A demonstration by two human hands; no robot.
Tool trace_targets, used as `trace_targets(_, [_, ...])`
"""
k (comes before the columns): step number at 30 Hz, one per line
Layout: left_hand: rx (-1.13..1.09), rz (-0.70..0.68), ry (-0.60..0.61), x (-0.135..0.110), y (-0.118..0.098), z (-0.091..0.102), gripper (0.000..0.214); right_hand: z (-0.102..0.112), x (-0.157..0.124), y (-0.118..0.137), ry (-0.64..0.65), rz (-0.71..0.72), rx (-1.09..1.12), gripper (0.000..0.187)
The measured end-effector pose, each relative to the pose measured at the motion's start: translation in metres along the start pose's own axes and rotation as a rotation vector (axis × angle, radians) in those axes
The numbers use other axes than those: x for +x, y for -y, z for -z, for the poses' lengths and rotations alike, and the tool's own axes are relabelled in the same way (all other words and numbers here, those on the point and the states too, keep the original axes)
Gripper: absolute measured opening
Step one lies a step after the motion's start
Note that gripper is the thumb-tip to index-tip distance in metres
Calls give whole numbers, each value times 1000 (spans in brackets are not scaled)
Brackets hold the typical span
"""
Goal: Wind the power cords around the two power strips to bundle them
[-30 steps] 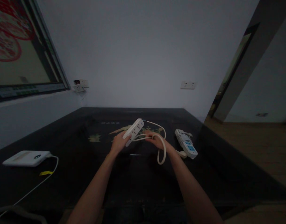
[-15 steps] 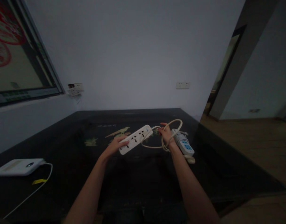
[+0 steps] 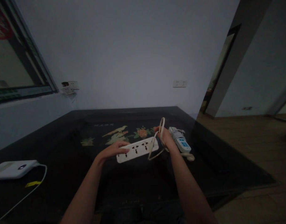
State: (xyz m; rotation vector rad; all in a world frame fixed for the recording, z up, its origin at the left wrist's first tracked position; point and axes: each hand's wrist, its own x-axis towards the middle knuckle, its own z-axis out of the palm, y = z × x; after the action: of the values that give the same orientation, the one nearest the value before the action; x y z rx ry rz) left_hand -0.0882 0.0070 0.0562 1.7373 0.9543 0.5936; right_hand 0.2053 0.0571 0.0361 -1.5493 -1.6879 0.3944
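Observation:
My left hand (image 3: 113, 150) is closed on the left end of a white power strip (image 3: 140, 151), thumb on its top face beside the sockets. The strip slants slightly up to the right over the dark table. At its right end my right hand (image 3: 163, 135) grips the strip's cream cord (image 3: 162, 123), which loops up over the fingers and hangs across the strip. Part of the right hand's grip is hidden by the cord. Just right of that hand lies a second power strip (image 3: 183, 144) with blue sockets, its grey cord wound round it.
On the black table (image 3: 124, 189), painted with a bird and flowers, a white power bank (image 3: 14, 169) with a white cable (image 3: 23, 199) and yellow tag (image 3: 33, 184) lies at left. A dark flat object (image 3: 214, 160) lies at right. Wall sockets (image 3: 179, 83) are behind.
The power strip has come lower and turned flatter. My right hand has moved nearer to its right end, and the cord loop stands narrower and more upright. The view has shifted a little.

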Motion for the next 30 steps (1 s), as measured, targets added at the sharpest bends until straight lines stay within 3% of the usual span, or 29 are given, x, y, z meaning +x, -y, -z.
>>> trace_targets(4, [-5, 32, 53, 0, 0, -4, 39, -2, -1, 7, 67, -29, 102, 10])
trace_targets(9, [-57, 36, 8, 0, -3, -9, 39, -4, -2, 19, 192, -56, 317, 13])
trace_targets(15, [-201, -12, -42, 1, 1, -10, 35, -2, -8, 37, 391, -58, 674, 36])
trace_targets(21, [-296, 31, -134, 3, 5, -6, 36, -6, -9, 37, 379, -28, 848, 39])
trace_targets(25, [-261, 20, -153, 4, 4, -4, 36, -14, -10, 33, 338, 54, 752, 40])
trace_targets(30, [-236, -2, -138, 4, 4, -5, 35, -35, -6, 31, 295, 17, 636, 26])
